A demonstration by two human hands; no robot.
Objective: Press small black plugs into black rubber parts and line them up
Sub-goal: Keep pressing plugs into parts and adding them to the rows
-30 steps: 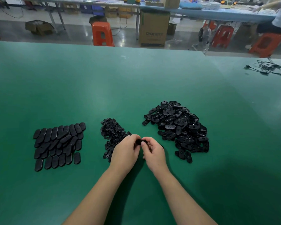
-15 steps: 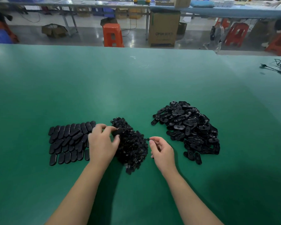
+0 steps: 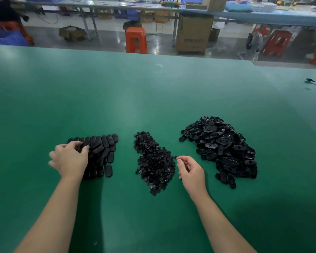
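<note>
A few dozen parts sit in rows (image 3: 98, 152); a bigger pile (image 3: 221, 148) waits. Left hand (image 3: 69, 159) curls on the rows, right hand (image 3: 190, 170) pinches a plug (image 3: 175, 157)

Two bare forearms reach in from the lower edge, with no sleeves, gloves, rings, watch or bands showing on them. The left hand (image 3: 70, 160) and the right hand (image 3: 191, 173) are bare too, with short, plain fingernails (image 3: 178, 160).

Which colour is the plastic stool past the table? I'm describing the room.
Orange-red, seen in the head view: the plastic stool.
</note>
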